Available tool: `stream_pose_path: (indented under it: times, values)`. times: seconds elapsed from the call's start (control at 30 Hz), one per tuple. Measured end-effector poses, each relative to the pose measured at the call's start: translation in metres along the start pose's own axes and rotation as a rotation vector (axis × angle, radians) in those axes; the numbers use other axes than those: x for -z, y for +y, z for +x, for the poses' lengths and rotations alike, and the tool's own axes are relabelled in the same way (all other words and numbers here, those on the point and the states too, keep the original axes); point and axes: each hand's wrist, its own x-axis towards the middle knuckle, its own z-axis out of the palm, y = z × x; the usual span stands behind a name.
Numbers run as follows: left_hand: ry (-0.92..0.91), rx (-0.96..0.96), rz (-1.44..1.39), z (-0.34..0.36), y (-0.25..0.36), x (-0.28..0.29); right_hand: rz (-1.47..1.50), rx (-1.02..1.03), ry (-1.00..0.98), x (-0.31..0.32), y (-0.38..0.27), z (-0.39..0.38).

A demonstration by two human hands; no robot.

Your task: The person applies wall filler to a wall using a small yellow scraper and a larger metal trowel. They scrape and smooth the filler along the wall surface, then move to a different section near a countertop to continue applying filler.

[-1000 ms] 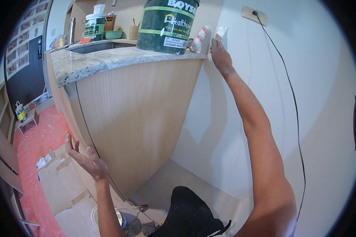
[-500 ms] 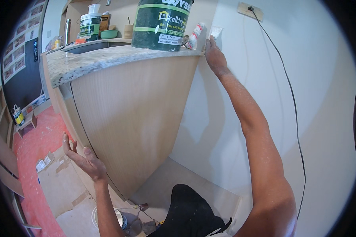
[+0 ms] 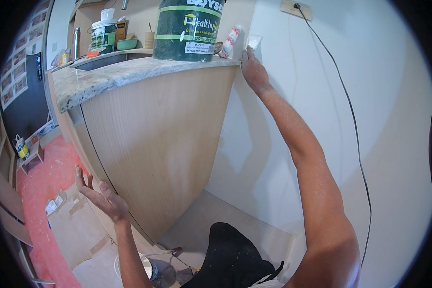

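My right hand (image 3: 255, 72) is raised against the white wall (image 3: 317, 120), just past the corner of the stone countertop (image 3: 110, 77). Its fingers are pressed together at the lower edge of a small whitish piece (image 3: 255, 41) on the wall; its kind is too unclear to tell, and the fingertips are partly hidden. A large green paint bucket (image 3: 187, 31) stands on the countertop to the left of that hand. Lower left, my left hand (image 3: 108, 201) is open and holds nothing, its fingers apart, beside the pale wood panel (image 3: 158, 139) under the countertop.
A black cable (image 3: 353, 110) hangs down the wall from an outlet (image 3: 296, 10). A red-and-white roller-like item (image 3: 231, 42) leans behind the bucket. A smaller green bucket (image 3: 103, 36) and green bowl (image 3: 126, 44) sit farther back. Cardboard (image 3: 81, 225) and an open pail (image 3: 151, 269) are below.
The view has shifted slightly, so the countertop and bucket sit a little farther left. My right hand appears slightly lower on the wall; my left hand keeps its open pose.
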Motion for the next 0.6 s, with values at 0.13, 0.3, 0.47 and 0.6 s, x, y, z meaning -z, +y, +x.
stream_pose_path:
  times: [0.13,0.3,0.47,0.6]
  values:
    - [-0.002,-0.003,0.011,0.001,0.0,0.001,-0.001,-0.004,-0.006,0.002,-0.003,-0.004]
    - [0.007,0.001,0.001,-0.001,0.002,-0.001,-0.021,0.033,0.008,-0.001,-0.001,-0.008]
    - [0.005,-0.002,0.003,0.0,0.001,0.0,-0.019,0.022,-0.014,-0.001,-0.004,-0.012]
    - [0.007,-0.001,0.008,0.0,0.002,-0.001,-0.009,0.029,-0.024,0.0,-0.004,-0.015]
